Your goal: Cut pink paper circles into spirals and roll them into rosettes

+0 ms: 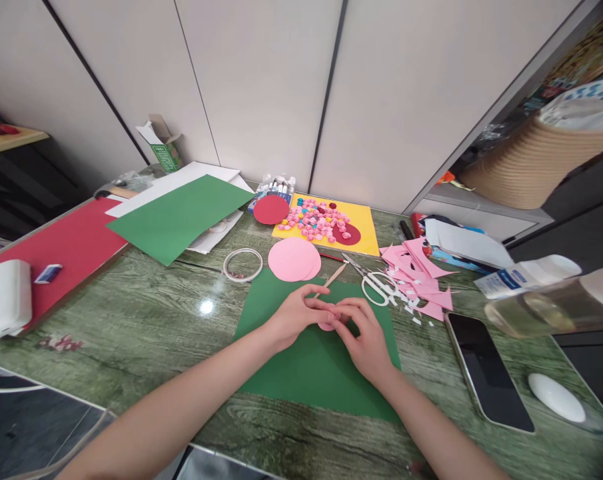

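Observation:
My left hand [301,315] and my right hand [364,333] meet over a green paper sheet [301,380]. Both hands pinch a small piece of pink paper [326,327], mostly hidden by the fingers. Just beyond the hands lie pink paper circles [292,259], overlapping one another. A thin wooden stick [335,275] rests at the sheet's far edge. To the right of it are white-handled scissors [376,288], with blades pointing away to the left.
Many small rolled paper pieces [314,220] cover a yellow sheet [364,213] at the back. Pink scraps [421,270], a phone [488,373], a white mouse [556,398] and a clear bottle [536,310] stand right. A tape roll [242,265] and red sheet [71,247] lie left.

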Action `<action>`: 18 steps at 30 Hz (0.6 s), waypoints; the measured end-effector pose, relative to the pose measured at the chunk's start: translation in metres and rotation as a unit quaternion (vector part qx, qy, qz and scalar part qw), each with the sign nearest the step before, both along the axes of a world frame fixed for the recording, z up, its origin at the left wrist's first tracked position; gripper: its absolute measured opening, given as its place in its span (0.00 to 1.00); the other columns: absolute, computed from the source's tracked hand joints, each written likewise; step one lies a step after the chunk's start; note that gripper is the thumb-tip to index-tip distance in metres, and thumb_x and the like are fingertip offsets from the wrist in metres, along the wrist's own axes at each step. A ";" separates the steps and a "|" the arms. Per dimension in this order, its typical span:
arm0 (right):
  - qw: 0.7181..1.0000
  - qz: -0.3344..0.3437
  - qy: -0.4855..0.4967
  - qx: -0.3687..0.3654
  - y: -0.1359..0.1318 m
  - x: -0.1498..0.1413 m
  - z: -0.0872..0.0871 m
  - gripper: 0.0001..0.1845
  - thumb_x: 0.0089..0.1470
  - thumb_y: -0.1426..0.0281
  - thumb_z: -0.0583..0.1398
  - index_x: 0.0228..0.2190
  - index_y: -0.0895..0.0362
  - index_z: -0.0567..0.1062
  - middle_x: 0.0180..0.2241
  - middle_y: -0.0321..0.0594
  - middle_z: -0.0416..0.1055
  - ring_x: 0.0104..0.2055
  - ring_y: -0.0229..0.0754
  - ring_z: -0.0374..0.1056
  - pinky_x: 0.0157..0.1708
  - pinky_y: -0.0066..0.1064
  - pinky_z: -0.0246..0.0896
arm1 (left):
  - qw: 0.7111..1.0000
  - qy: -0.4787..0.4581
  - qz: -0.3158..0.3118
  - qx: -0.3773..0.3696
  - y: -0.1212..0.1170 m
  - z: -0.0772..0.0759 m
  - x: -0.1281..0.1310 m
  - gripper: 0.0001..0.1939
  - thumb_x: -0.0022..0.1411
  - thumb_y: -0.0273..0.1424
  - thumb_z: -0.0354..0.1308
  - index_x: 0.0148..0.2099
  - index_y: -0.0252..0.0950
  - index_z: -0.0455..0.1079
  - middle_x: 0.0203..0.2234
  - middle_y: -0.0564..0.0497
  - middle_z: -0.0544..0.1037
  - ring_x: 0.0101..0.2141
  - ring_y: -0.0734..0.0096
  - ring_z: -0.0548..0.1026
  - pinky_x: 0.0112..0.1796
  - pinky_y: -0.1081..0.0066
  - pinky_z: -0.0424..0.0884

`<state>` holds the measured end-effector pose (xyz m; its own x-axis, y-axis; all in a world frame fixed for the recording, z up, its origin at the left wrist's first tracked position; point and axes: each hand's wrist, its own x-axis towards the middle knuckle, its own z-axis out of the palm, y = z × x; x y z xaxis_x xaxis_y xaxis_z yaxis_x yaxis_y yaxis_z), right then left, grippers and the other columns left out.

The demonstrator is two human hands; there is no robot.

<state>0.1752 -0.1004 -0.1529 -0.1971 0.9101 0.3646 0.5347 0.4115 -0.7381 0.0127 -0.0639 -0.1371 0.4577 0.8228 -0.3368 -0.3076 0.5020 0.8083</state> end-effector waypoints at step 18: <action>0.998 -0.040 -0.022 0.036 0.001 0.001 -0.003 0.03 0.53 0.71 0.57 0.32 0.53 0.71 0.36 0.40 0.65 0.39 0.42 0.65 0.38 0.36 0.65 | 1.000 0.000 0.019 0.007 -0.006 0.002 0.005 0.25 0.39 0.24 0.68 0.42 0.33 0.64 0.28 0.49 0.77 0.29 0.71 0.75 0.38 0.66 0.68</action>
